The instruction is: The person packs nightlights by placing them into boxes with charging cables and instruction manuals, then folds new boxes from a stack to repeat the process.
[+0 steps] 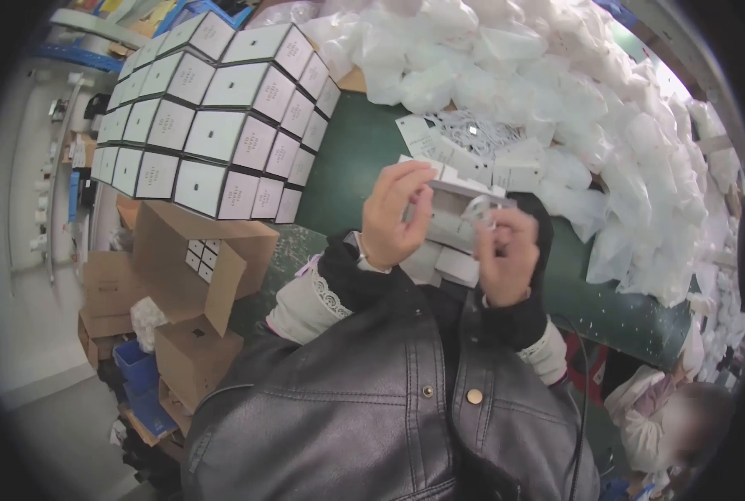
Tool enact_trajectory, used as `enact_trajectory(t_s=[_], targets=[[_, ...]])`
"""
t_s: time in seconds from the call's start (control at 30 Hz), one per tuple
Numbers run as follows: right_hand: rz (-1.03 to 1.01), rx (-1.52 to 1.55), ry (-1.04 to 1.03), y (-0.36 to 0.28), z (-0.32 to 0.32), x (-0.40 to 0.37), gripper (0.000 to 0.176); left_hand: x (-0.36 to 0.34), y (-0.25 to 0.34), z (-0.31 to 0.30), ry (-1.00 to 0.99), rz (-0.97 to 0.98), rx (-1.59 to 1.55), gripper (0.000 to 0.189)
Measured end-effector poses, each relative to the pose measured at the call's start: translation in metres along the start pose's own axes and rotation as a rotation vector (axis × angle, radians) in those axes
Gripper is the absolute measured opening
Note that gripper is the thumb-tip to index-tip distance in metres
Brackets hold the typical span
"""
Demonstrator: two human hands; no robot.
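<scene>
In front of me on the green table lies an open white box, with smaller white boxes just nearer to me. My left hand is at its left end, thumb and fingers curved but apart, the fingertips overlapping the raised flap. A looped white cable is pinched in the fingers of my right hand, over the right end of the box; both are slightly smeared by motion. Behind the box are a heap of white cables and printed white leaflets.
Stacked white printed boxes stand at the back left. A large pile of filled clear plastic bags covers the back and right. An open carton with small white boxes inside stands left, above blue bins. Another person is at the lower right.
</scene>
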State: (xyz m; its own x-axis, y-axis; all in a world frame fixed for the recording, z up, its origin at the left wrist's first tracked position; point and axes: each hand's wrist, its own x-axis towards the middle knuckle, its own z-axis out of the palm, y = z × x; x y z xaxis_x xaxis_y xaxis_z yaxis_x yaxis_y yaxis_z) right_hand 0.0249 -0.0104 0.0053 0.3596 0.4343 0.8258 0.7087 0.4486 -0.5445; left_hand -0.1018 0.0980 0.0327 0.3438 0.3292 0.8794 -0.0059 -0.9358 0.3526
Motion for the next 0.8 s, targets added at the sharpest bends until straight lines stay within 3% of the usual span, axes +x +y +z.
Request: enact_trajectory(t_s=[0.1,0.2,0.3,0.37,0.4,0.5,0.53,0.6,0.7,0.8], targets=[[-0.183,-0.410,-0.181,0.015,0.030,-0.016,0.022,0.018,-0.035,-0.022,-0.002,-0.182,0.127,0.012],[-0.308,-0.775,-0.162,0.040,0.048,-0.024,0.019,0.030,-0.096,-0.028,-0.103,-0.512,0.209,0.015],[-0.159,-0.967,-0.300,0.050,0.055,-0.020,0.018,0.057,-0.175,-0.014,-0.122,-0.629,0.220,0.022],[0.021,-1.117,-0.541,0.045,0.055,-0.021,0.020,0.072,-0.210,0.002,-0.093,-0.803,0.276,0.046],[0.067,-1.157,-0.598,0.041,0.056,-0.019,0.021,0.081,-0.224,0.008,-0.084,-0.844,0.285,0.053],[0.252,-1.159,-0.776,0.021,0.061,-0.009,0.015,0.103,-0.249,0.028,-0.135,-1.062,0.329,0.096],[0.218,-1.117,-0.705,0.018,0.059,-0.013,0.013,0.105,-0.255,0.036,-0.130,-1.073,0.390,0.100],[0.149,-1.032,-0.564,0.011,0.054,-0.023,0.029,0.109,-0.264,0.053,-0.117,-1.092,0.511,0.109],[0.133,-0.991,-0.476,0.000,0.045,-0.014,0.022,0.112,-0.284,0.061,-0.035,-1.037,0.393,0.096],[0.111,-0.860,-0.376,-0.003,0.032,-0.005,0.015,0.116,-0.285,0.052,0.141,-1.044,0.182,0.071]])
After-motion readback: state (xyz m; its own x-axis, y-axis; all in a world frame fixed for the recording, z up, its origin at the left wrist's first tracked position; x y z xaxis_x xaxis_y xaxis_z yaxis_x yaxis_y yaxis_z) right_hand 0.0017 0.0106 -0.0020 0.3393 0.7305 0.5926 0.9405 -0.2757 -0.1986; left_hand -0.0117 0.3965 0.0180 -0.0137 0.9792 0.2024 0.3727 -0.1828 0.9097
